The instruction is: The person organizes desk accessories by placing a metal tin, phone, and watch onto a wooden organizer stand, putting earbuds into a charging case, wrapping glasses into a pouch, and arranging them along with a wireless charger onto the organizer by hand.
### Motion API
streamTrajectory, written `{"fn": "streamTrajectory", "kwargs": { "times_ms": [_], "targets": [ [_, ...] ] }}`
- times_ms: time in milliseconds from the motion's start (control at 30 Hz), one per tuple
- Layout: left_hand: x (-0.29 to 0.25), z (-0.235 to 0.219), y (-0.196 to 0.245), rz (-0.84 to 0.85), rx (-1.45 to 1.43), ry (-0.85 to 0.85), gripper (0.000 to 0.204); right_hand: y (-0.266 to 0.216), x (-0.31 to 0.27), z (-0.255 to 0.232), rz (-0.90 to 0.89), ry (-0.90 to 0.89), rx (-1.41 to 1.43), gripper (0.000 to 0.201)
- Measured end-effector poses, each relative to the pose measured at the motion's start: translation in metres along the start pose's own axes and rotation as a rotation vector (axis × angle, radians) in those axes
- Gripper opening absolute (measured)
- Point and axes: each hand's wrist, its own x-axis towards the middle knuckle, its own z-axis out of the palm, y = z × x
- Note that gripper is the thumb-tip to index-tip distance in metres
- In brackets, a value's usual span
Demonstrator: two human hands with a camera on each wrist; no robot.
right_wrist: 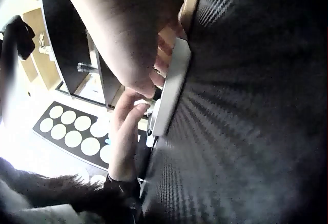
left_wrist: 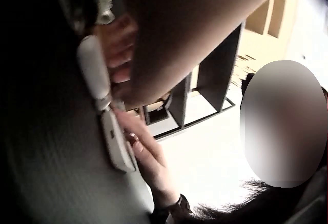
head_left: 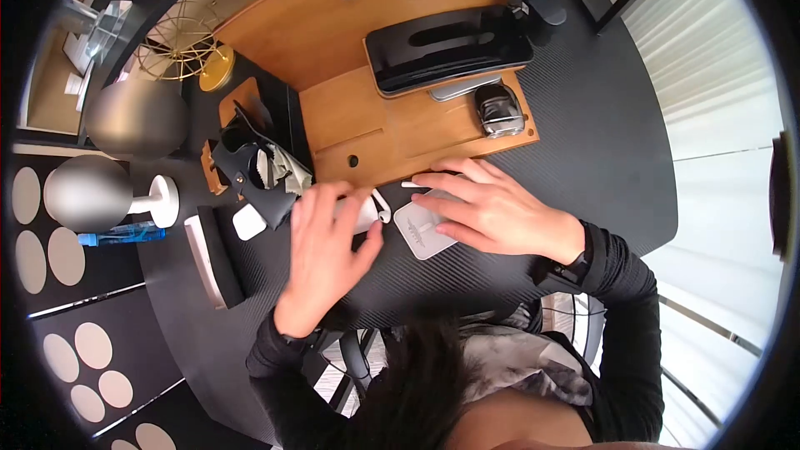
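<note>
Both hands work a plug connection: left hand [head_left: 327, 250] grips the white charger [head_left: 365, 213]; right hand [head_left: 492, 212], fingers flat, pins the white pad [head_left: 421, 233]; next, likely seat it squarely.

The desk [head_left: 583, 142] looked like matt black carbon-weave, finely ribbed; the organiser tray [head_left: 333, 33] was smooth, warm-toned wood with a satin sheen; the flat pad [head_left: 421, 233] under the right hand [head_left: 492, 212] seemed matt grey-white plastic; the white case [head_left: 367, 212] at the left hand [head_left: 325, 250] was smooth plastic; the sleeves [head_left: 625, 283] were black ribbed cloth.
</note>
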Motion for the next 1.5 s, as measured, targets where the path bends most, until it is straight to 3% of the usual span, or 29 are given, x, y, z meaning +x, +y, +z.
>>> {"fn": "streamTrajectory", "kwargs": {
  "times_ms": [67,100,233,400,533,667,733,800,867,933,1000,1067,1133,1167,1200,1267,1300,1333,1400,1433,1500],
  "targets": [
    [-0.002,-0.014,0.001,-0.030,0.043,-0.084,0.044,0.002,-0.001,-0.001,0.029,-0.065,0.010,0.032],
    [-0.005,-0.018,0.001,-0.069,0.089,-0.164,0.047,0.002,-0.002,0.000,0.045,0.000,0.009,0.028],
    [-0.006,-0.012,0.003,-0.060,0.002,-0.215,0.047,0.004,-0.002,-0.003,0.092,0.030,-0.015,0.023],
    [-0.005,0.001,0.009,-0.039,-0.082,-0.233,0.051,0.012,-0.008,-0.006,0.165,0.007,0.051,0.022],
    [-0.006,-0.021,0.003,-0.030,-0.059,-0.189,0.054,0.015,-0.011,-0.010,0.274,-0.023,0.188,0.024],
    [-0.029,-0.067,-0.034,-0.350,0.115,-0.195,0.044,0.016,-0.012,-0.017,0.299,-0.054,0.269,0.026],
    [-0.046,-0.070,-0.054,-0.425,0.305,-0.104,0.041,0.016,-0.012,-0.018,0.336,-0.098,0.306,0.027],
    [-0.052,-0.064,-0.073,-0.455,0.285,-0.080,0.042,0.016,-0.012,-0.018,0.339,-0.098,0.329,0.026],
    [-0.058,-0.049,-0.099,-0.273,0.146,0.006,0.042,0.017,-0.009,-0.018,0.342,-0.096,0.347,0.025],
    [-0.062,-0.041,-0.105,-0.277,0.110,0.048,0.040,0.018,-0.007,-0.017,0.313,-0.022,0.354,0.025],
    [-0.068,-0.038,-0.101,-0.434,-0.007,0.012,0.036,0.019,-0.006,-0.016,0.275,-0.012,0.356,0.026],
    [-0.078,-0.034,-0.105,-0.406,-0.048,0.016,0.035,0.017,-0.002,-0.015,0.228,-0.008,0.370,0.028],
    [-0.085,-0.030,-0.107,-0.479,-0.215,0.004,0.040,0.013,0.007,-0.011,0.192,-0.022,0.353,0.031],
    [-0.083,-0.029,-0.102,-0.351,-0.184,0.073,0.034,0.010,0.012,-0.008,0.190,-0.020,0.351,0.031],
    [-0.083,-0.029,-0.103,-0.348,-0.185,0.075,0.034,0.007,0.018,-0.002,0.159,-0.020,0.248,0.027],
    [-0.081,-0.029,-0.103,-0.495,-0.517,0.160,0.027,-0.001,0.030,0.006,0.127,-0.017,0.135,0.023],
    [-0.077,-0.026,-0.097,-0.497,-0.781,0.250,0.025,-0.005,0.036,0.009,0.111,-0.049,0.052,0.019],
    [-0.071,-0.023,-0.092,-0.493,-0.783,0.255,0.025,-0.007,0.040,0.013,0.094,-0.082,-0.029,0.017],
    [-0.057,-0.016,-0.083,-0.454,-1.183,0.349,0.027,-0.010,0.045,0.020,0.073,-0.086,-0.050,0.017],
    [-0.049,-0.009,-0.075,-0.489,-1.282,0.361,0.028,-0.013,0.047,0.022,0.049,-0.075,-0.119,0.013],
    [-0.037,0.002,-0.067,-0.436,-1.558,0.194,0.043,-0.018,0.051,0.027,0.021,-0.061,-0.188,0.010]
  ]
}}
